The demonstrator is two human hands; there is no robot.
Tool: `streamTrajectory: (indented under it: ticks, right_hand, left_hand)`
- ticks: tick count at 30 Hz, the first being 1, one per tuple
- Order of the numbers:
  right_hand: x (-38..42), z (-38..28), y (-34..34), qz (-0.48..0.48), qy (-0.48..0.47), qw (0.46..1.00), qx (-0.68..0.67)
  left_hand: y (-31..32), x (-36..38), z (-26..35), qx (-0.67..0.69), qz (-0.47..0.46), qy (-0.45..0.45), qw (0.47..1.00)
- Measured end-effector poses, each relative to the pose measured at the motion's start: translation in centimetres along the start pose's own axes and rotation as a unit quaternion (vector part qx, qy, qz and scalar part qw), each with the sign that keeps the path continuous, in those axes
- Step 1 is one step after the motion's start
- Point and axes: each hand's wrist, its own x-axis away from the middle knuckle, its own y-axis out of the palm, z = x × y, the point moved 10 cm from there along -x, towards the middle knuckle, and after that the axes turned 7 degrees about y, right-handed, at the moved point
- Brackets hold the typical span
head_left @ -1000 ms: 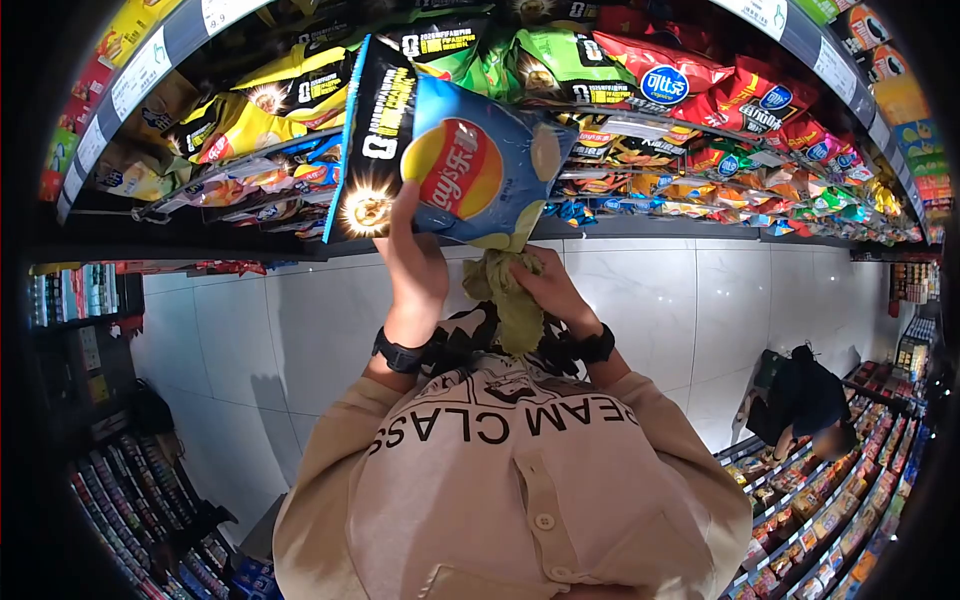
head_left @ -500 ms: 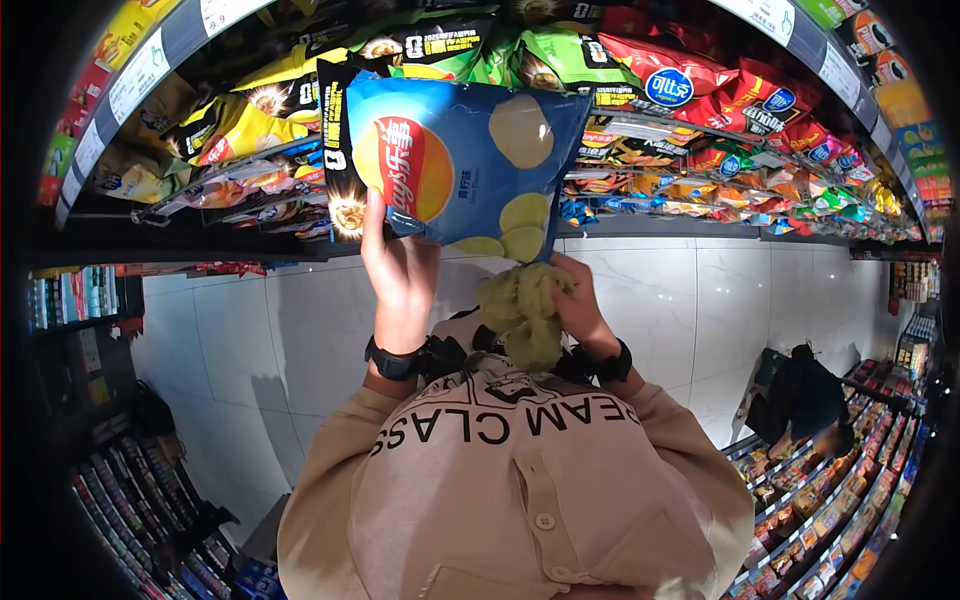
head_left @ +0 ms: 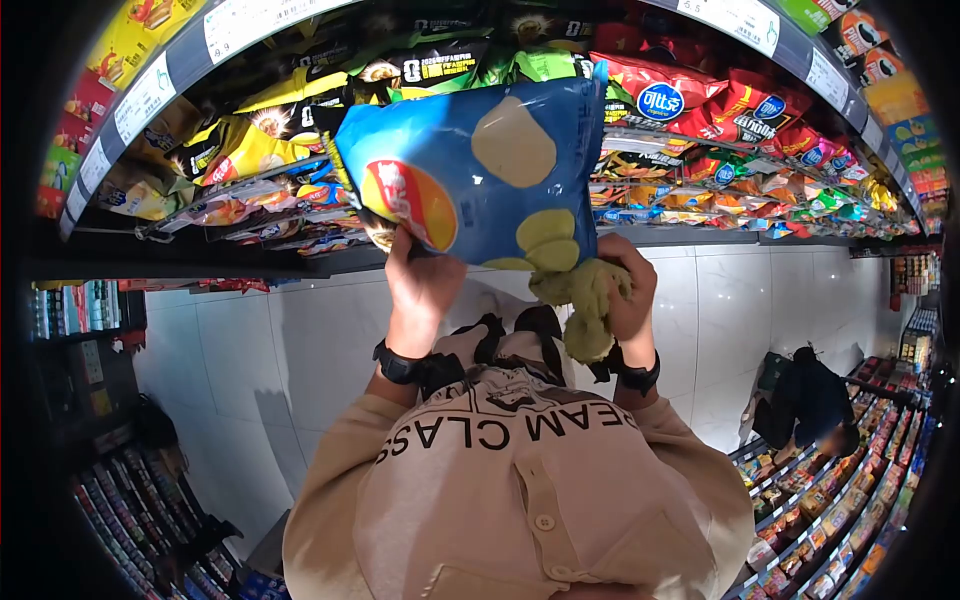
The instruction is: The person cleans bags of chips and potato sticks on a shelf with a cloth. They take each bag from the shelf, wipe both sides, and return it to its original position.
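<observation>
A blue bag of Lay's potato chips (head_left: 480,170) is held up in front of the shelf, tilted, its printed front facing me. My left hand (head_left: 425,285) grips the bag's lower left edge, with the thumb on the front and the other fingers mostly hidden. My right hand (head_left: 630,295) is closed round a fuzzy green cloth (head_left: 590,315) just at the bag's lower right corner. The cloth touches or overlaps that corner; whether the fingers also pinch the bag is hidden.
Shelves in front hold yellow chip bags (head_left: 250,145), red chip bags (head_left: 665,95) and several lower rows of snacks. A curved price rail (head_left: 820,75) runs above. Behind at right, a person in dark clothes (head_left: 805,400) bends by another snack shelf (head_left: 840,490).
Both hands have shifted right with the chip bag and the cloth. The bag has tilted, its left side lower and its right side higher, and the cloth hangs further right.
</observation>
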Motion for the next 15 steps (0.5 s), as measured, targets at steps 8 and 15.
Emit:
streamTrajectory:
  ticks: [8, 15]
  right_hand:
    - [0.8, -4.3, 0.4, -0.03, -0.034, 0.994, 0.101]
    - [0.5, -3.5, -0.2, -0.046, -0.039, 0.998, 0.035]
  left_hand:
    - [-0.8, 0.1, 0.4, -0.043, -0.094, -0.031, 0.994]
    - [0.6, 0.5, 4.6, -0.226, -0.112, 0.135, 0.958]
